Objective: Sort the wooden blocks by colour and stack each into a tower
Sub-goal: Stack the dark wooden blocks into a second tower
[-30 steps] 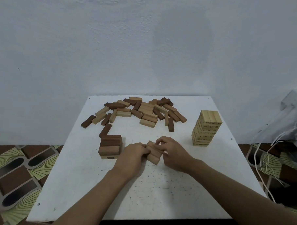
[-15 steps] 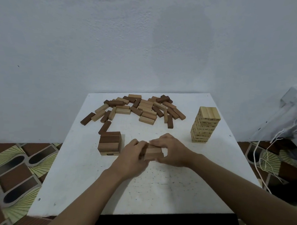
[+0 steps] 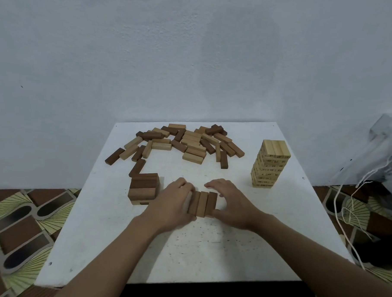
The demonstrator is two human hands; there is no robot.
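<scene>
White table, patterned floor tiles

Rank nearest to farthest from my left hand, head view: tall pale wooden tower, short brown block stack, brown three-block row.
1. Brown three-block row, touching the left hand.
2. Short brown block stack, left.
3. Tall pale wooden tower, far right.
</scene>
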